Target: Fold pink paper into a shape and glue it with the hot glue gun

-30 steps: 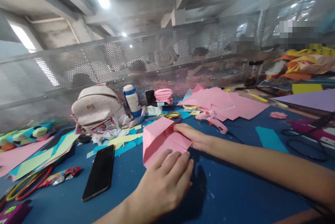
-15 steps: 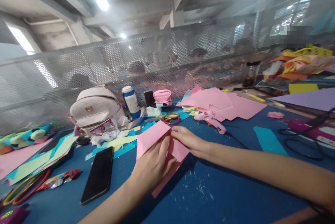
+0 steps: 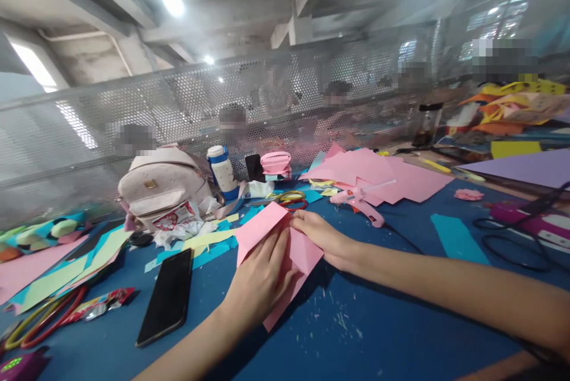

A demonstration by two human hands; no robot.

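A sheet of pink paper [image 3: 305, 259], with a folded flap at its upper left, is held just over the blue table. My left hand [image 3: 258, 280] grips it from the near left, the fingers lying along the flap and the thumb bent toward the middle. On the far right side, my right hand [image 3: 323, 238] pinches the sheet's edge; some of its fingers are hidden behind the paper. Close beyond the sheet lie scissors [image 3: 299, 198] with red and yellow handles. A pink glue gun [image 3: 367, 209] rests to the right of my right hand.
A black phone [image 3: 165, 297] lies left of my left hand. Farther back stand a pale backpack [image 3: 167, 176] and a white-blue bottle [image 3: 221, 173]. Pink sheets [image 3: 378, 173] are piled behind the glue gun. A perforated metal screen [image 3: 267, 96] crosses the back, people beyond it.
The pink paper and my left hand have shifted slightly to the right and away from me. My right hand keeps its pinch on the edge.
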